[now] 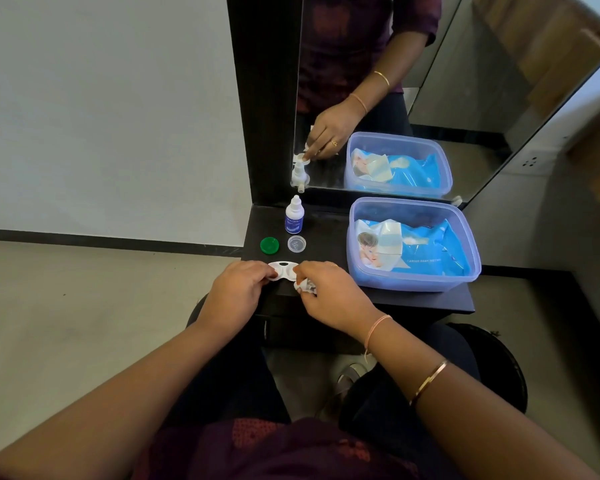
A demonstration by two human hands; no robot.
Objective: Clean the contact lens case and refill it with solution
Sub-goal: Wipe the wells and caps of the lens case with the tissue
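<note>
Contact lens case (pixel 283 270): at tabletop (pixel 326 247) front edge, your left hand (pixel 238 285) pinching its left end. Your right hand (pixel 329 289) pinches a crumpled wipe (pixel 303 287). Solution bottle (pixel 294 216), green cap (pixel 269 245), clear cap (pixel 296 243): behind it.

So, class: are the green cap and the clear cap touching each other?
Apart. The head view shows dark shelf between the green cap and the clear cap.
</note>
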